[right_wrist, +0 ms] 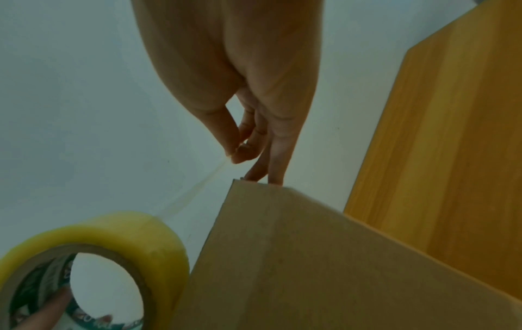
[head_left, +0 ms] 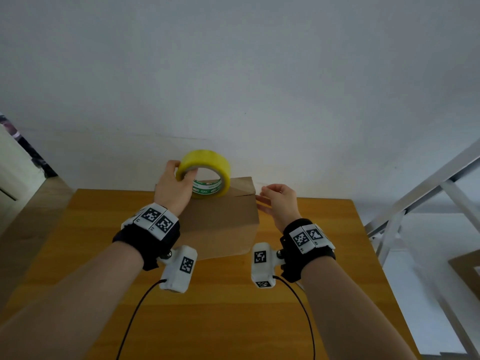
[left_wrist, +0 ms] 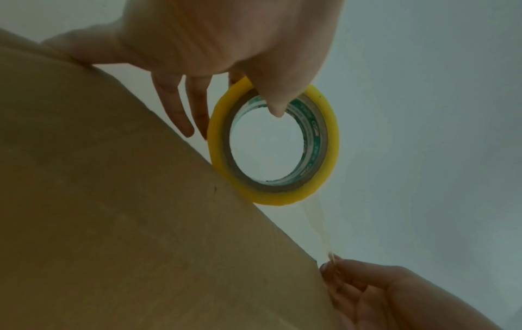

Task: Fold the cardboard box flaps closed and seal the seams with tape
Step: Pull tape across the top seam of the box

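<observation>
Clear tape strip (left_wrist: 316,225) is stretching from my left hand's (head_left: 172,189) roll (head_left: 205,172) toward three o'clock, where my right hand (head_left: 279,203) is pinching its end; I'm risking it twisting before reaching the box (head_left: 220,224).

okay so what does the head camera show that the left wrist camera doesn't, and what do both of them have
Only the head view shows the wooden table, both wrist straps, the cables and the metal railing. Only the left wrist view shows the clear tape strip stretched from the roll to the right hand's pinching fingers. Both show the left hand gripping the yellow tape roll above the cardboard box, and the right hand at the box's right edge.
</observation>
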The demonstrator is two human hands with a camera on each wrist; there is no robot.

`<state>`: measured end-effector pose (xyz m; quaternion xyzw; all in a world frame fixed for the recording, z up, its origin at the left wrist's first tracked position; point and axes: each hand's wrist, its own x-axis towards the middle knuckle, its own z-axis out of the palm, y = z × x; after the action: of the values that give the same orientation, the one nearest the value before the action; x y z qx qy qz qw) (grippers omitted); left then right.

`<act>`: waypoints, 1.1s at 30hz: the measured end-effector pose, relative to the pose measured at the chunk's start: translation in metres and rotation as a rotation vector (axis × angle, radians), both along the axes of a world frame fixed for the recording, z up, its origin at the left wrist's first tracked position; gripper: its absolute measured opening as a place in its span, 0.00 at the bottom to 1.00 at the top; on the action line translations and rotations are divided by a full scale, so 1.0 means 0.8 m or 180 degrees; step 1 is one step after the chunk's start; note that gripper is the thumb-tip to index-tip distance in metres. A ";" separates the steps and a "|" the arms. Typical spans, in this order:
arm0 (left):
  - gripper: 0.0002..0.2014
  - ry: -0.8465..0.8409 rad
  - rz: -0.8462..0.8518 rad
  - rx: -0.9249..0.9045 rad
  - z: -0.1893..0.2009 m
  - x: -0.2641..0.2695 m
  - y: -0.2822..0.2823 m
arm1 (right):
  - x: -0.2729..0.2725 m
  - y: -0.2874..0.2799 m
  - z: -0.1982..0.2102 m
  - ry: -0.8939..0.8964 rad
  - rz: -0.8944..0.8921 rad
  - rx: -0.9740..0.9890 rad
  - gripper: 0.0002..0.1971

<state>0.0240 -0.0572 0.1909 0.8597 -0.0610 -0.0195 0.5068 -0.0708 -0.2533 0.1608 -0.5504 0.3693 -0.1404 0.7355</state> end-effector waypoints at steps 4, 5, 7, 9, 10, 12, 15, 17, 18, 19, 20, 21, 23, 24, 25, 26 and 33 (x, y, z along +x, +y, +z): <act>0.16 -0.0087 -0.0092 -0.0079 0.003 0.000 -0.008 | -0.003 -0.001 0.001 -0.0032 -0.0093 0.0050 0.05; 0.16 -0.0096 -0.0100 -0.0026 0.003 -0.002 -0.008 | -0.004 -0.001 0.000 -0.0026 -0.0111 0.0064 0.06; 0.16 -0.0107 -0.0135 0.0121 0.003 -0.004 -0.008 | -0.006 -0.001 -0.002 -0.0016 -0.0147 0.0085 0.09; 0.16 -0.0137 -0.0147 0.0224 0.002 -0.003 -0.007 | -0.005 -0.003 -0.001 0.0008 -0.0151 0.0100 0.11; 0.16 -0.0148 -0.0140 0.0247 0.002 -0.002 -0.008 | -0.004 -0.004 0.000 0.0023 -0.0132 0.0093 0.11; 0.15 -0.0139 -0.0136 0.0304 0.002 -0.001 -0.008 | -0.003 -0.006 0.003 0.0082 -0.0058 0.0050 0.09; 0.14 -0.0141 -0.0132 0.0380 0.000 -0.001 -0.010 | 0.000 -0.008 0.005 0.0183 -0.0019 0.0047 0.04; 0.16 -0.0139 -0.0146 0.0327 0.000 -0.001 -0.009 | 0.002 -0.009 0.004 0.0234 -0.0040 0.0068 0.03; 0.17 -0.0142 -0.0166 0.0291 0.000 0.000 -0.009 | 0.003 -0.009 0.004 0.0249 -0.0037 0.0058 0.03; 0.18 -0.0152 -0.0188 0.0257 0.001 0.001 -0.009 | 0.004 -0.010 0.003 0.0255 -0.0021 0.0030 0.04; 0.18 -0.0158 -0.0207 0.0223 0.001 0.002 -0.008 | 0.004 -0.011 0.003 0.0251 0.0000 -0.0004 0.06; 0.18 -0.0144 -0.0218 0.0203 0.002 0.002 -0.008 | 0.005 -0.010 0.003 0.0252 0.0019 -0.0038 0.08; 0.19 -0.0081 -0.0223 0.0182 0.004 0.002 -0.008 | 0.006 -0.010 0.002 0.0295 0.0040 -0.0116 0.09; 0.19 -0.0060 -0.0233 0.0160 0.005 0.001 -0.008 | 0.006 -0.010 0.000 0.0324 0.0051 -0.0154 0.08; 0.19 -0.0052 -0.0245 0.0137 0.005 0.001 -0.008 | 0.007 -0.009 -0.001 0.0357 0.0060 -0.0194 0.08; 0.20 -0.0049 -0.0255 0.0118 0.006 0.001 -0.008 | 0.007 -0.009 -0.003 0.0386 0.0064 -0.0239 0.07; 0.19 0.0084 -0.0300 0.0114 0.007 0.003 -0.005 | 0.007 -0.006 -0.010 0.0616 0.0087 -0.0562 0.01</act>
<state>0.0264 -0.0612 0.1963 0.8645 -0.0944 -0.0558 0.4906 -0.0654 -0.2580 0.1526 -0.6290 0.4172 -0.1085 0.6470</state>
